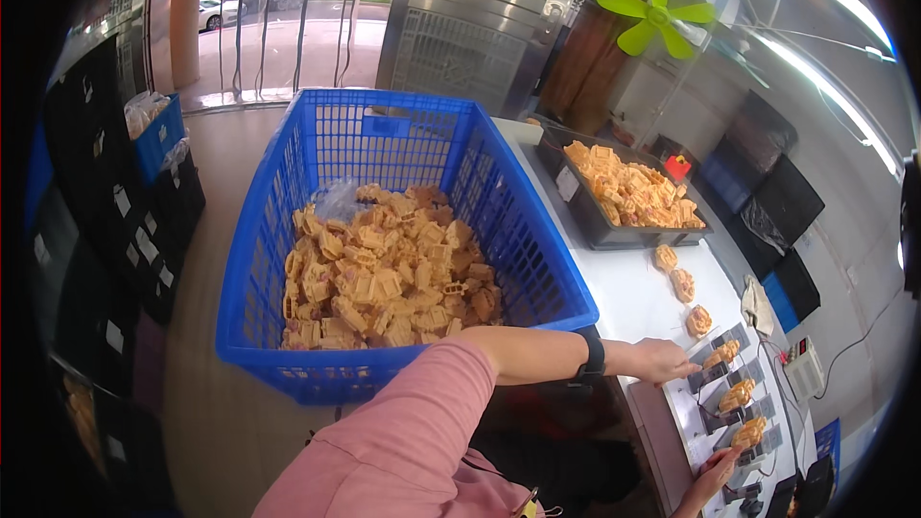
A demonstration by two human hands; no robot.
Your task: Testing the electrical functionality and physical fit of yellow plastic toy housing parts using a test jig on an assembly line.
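At the right, a row of several small dark fixtures stands on a white board; orange-tan moulded plastic parts sit on them. My left hand, with a dark watch on its wrist, reaches across to the upper fixture, beside a plastic part there. Its fingers are closed at a dark piece of that fixture. My right hand is lower down, fingers bent in close by the lowest plastic part. What either hand grips is too small to make out.
A large blue crate of similar parts stands left of the white table. A dark tray heaped with parts lies farther back, and loose parts line the table. Dark crates stack at left; a green fan hangs above.
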